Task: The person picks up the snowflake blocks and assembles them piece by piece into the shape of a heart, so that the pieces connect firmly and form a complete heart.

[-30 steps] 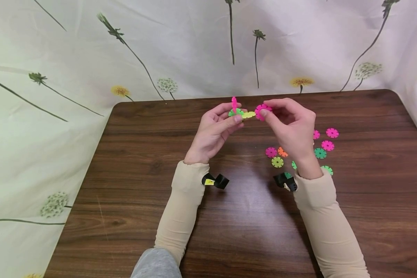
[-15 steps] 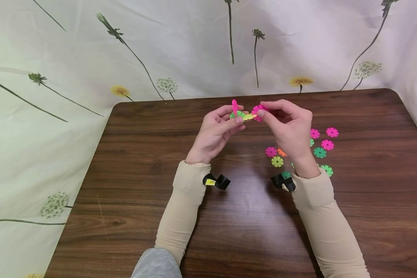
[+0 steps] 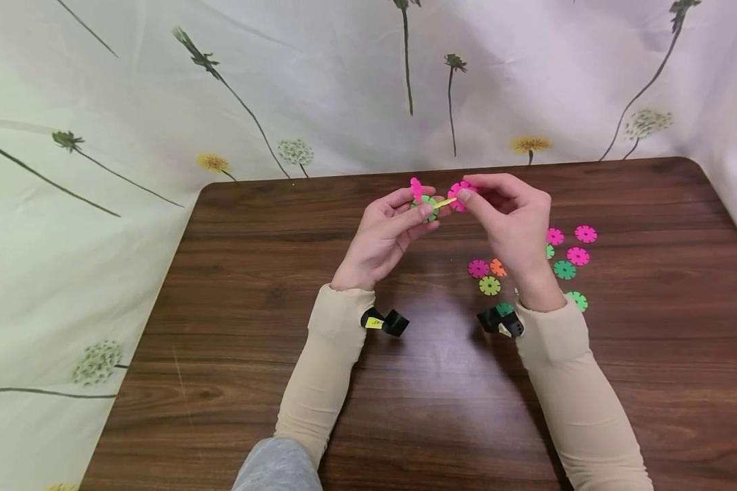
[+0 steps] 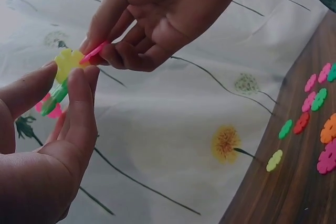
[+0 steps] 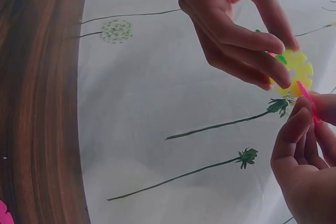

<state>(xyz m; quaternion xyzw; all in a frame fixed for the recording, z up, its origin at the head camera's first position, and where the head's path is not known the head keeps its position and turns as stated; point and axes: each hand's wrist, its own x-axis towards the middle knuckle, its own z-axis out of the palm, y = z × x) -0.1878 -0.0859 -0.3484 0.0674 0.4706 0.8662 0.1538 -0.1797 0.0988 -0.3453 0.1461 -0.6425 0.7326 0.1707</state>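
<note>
My left hand (image 3: 388, 228) pinches a small chain of notched plastic discs between thumb and fingers, above the back of the table. In the chain a pink disc (image 3: 415, 189) and a green disc (image 3: 428, 207) join to a yellow disc (image 4: 68, 64). Thumb and forefinger of my right hand (image 3: 512, 221) pinch another pink disc (image 3: 460, 196). Its edge meets the rim of the yellow disc, the two standing crosswise, as the right wrist view shows. Part of the green disc hides behind the left fingers there.
On the brown wooden table (image 3: 252, 341), loose discs lie under and beside the right forearm, among them a yellow-green disc (image 3: 489, 286), a magenta disc (image 3: 478, 269) and a dark green disc (image 3: 565, 270). A flower-printed cloth (image 3: 344, 82) hangs behind the table's far edge.
The left hand has shifted slightly right and turned the chain, so the yellow disc now shows edge-on in the head view. The right hand's pink disc has come against the yellow disc.
</note>
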